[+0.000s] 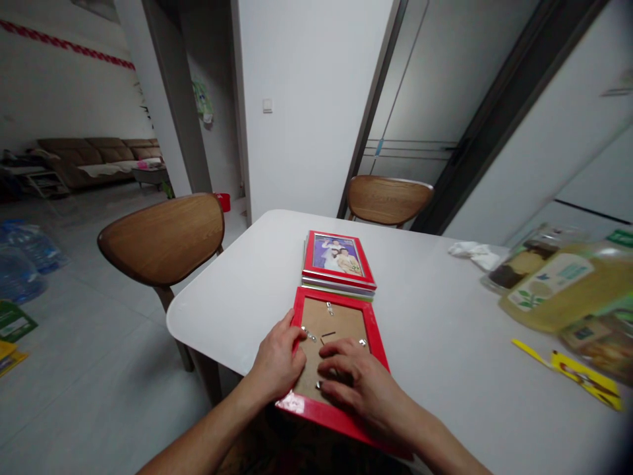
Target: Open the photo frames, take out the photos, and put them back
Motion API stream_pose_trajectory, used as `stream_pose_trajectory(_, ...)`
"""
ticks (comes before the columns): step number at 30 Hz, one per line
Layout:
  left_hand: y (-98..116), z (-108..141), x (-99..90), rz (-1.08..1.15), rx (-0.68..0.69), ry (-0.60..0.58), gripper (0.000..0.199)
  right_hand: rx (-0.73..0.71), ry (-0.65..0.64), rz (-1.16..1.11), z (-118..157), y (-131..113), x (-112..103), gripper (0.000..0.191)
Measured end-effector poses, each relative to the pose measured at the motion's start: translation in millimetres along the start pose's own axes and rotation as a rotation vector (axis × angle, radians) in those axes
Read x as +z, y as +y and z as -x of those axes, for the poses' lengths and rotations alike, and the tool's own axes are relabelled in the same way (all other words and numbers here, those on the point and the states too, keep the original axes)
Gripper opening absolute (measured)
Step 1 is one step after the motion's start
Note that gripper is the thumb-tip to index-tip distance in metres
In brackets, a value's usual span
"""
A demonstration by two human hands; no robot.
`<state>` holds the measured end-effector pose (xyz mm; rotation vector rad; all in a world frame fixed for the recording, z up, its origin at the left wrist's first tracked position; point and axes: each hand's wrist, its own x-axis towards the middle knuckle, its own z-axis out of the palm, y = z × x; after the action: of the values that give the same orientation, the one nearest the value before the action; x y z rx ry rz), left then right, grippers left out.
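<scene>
A red picture frame (378, 340) lies face down at the table's near edge, its brown backing board (341, 322) and small metal clips showing. My left hand (280, 356) rests on the frame's left side, fingers curled over the red edge and fingertips near the left clip. My right hand (359, 382) lies over the lower right of the backing with its fingers spread and bent, nothing visible in them; one fingertip is beside the bottom clip. Just beyond is a stack of frames, topped by a red one holding a photo (339, 255).
On the right of the white table (435, 316) stand a large bottle of yellow liquid (548, 284), a jar (524, 260), a tissue (475, 253) and a yellow item (583, 379). Wooden chairs stand at the left (165, 241) and far side (388, 199).
</scene>
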<state>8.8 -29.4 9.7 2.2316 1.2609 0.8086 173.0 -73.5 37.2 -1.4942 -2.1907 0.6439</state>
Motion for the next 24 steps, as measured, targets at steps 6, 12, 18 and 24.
stream_pose_trajectory(6,-4,0,2.2,0.028,0.025,0.018,0.031,0.195,0.239,0.289,-45,31,-10,0.027)
stream_pose_trajectory(12,-4,0,1.5,0.046,0.017,0.027,0.031,0.199,0.293,0.376,-64,44,3,0.028)
stream_pose_trajectory(18,-4,0,1.8,0.08,0.019,0.047,0.035,0.152,0.285,0.348,-52,38,-1,0.03)
stream_pose_trajectory(24,-7,1,4.1,0.077,0.004,0.056,0.041,0.204,0.226,0.321,5,18,-4,0.036)
